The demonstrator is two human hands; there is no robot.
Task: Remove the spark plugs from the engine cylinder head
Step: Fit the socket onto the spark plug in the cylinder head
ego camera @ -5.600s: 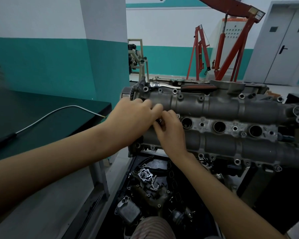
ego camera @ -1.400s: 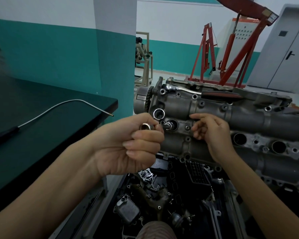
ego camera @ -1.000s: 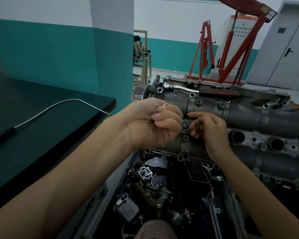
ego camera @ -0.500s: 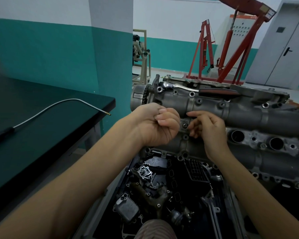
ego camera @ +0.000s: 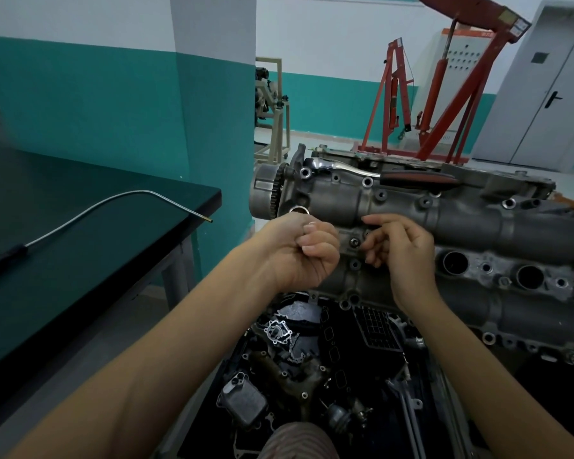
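Note:
The grey engine cylinder head (ego camera: 461, 223) lies across the right half of the view, with two open plug wells (ego camera: 454, 263) showing right of my hands. My left hand (ego camera: 299, 253) is a closed fist over the leftmost well, so that well and whatever the fist holds are hidden. My right hand (ego camera: 401, 256) rests beside it against the head, index finger stretched out along the casting and the other fingers loosely bent near a small bolt (ego camera: 354, 241). No spark plug can be seen.
A ratchet wrench (ego camera: 348, 167) with a dark red handle lies on top of the head. Loose engine parts fill a black tray (ego camera: 312, 359) below. At left, a dark bench (ego camera: 80, 260) carries a bent metal rod (ego camera: 113, 200). A red engine crane (ego camera: 428, 94) stands behind.
1.4 s ago my left hand held a small metal socket beside a plug standing in the leftmost well. It has since moved up over that well and stayed there. My right hand barely moved.

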